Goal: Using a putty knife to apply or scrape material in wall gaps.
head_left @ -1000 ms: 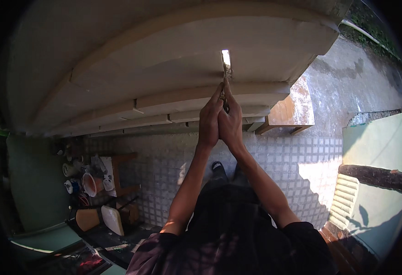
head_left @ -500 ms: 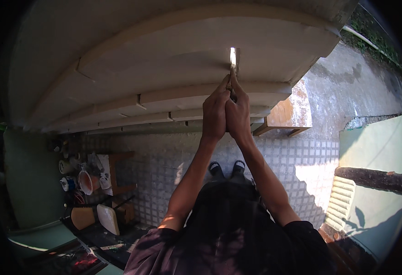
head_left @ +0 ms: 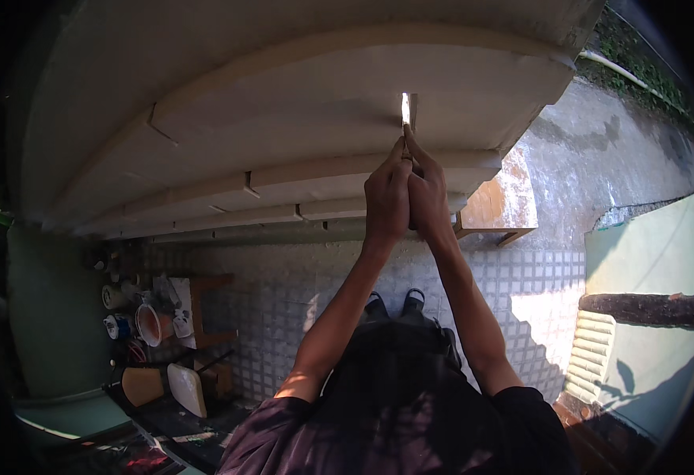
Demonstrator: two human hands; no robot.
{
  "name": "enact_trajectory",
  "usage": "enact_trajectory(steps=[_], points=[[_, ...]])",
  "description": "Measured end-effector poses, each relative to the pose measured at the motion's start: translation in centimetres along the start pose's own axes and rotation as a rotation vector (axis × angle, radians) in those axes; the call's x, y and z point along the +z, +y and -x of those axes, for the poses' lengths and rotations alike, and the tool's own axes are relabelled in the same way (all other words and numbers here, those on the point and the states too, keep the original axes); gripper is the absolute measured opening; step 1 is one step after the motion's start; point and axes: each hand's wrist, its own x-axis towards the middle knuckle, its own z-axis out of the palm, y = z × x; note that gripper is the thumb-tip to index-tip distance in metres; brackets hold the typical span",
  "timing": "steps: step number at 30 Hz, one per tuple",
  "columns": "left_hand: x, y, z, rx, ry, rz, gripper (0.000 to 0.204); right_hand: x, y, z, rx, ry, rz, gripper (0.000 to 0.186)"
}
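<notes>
Bright narrow strip [head_left: 405, 108] shows on the pale ledged surface [head_left: 307, 99]. Set out left to right around that strip, an orange bucket [head_left: 163, 326] stands well to its lower left, then the left hand [head_left: 386, 198] and right hand [head_left: 431, 194] press together just below it, their grip too hidden to tell what it clasps, and a ribbed cream panel [head_left: 591, 356] is far to its lower right.
</notes>
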Motion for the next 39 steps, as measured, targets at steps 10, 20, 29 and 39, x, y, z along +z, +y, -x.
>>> enact_trajectory(steps=[10, 20, 29, 39], points=[[0.7, -1.6, 1.0, -0.128, 0.041, -0.145, 0.049, -0.5, 4.5, 0.2, 0.035, -0.064, -0.004, 0.066], [0.5, 1.2, 1.0, 0.049, 0.066, 0.015, 0.05, -0.2, -0.7, 0.6, -0.044, -0.022, -0.014, 0.063], [0.2, 2.1, 0.1, 0.026, 0.067, 0.019, 0.047, 0.0, -2.3, 0.7, -0.088, -0.005, -0.015, 0.066], [0.0, -0.2, 1.1, -0.068, 0.09, -0.029, 0.048, 0.7, 1.7, 0.9, -0.042, 0.027, 0.025, 0.066]])
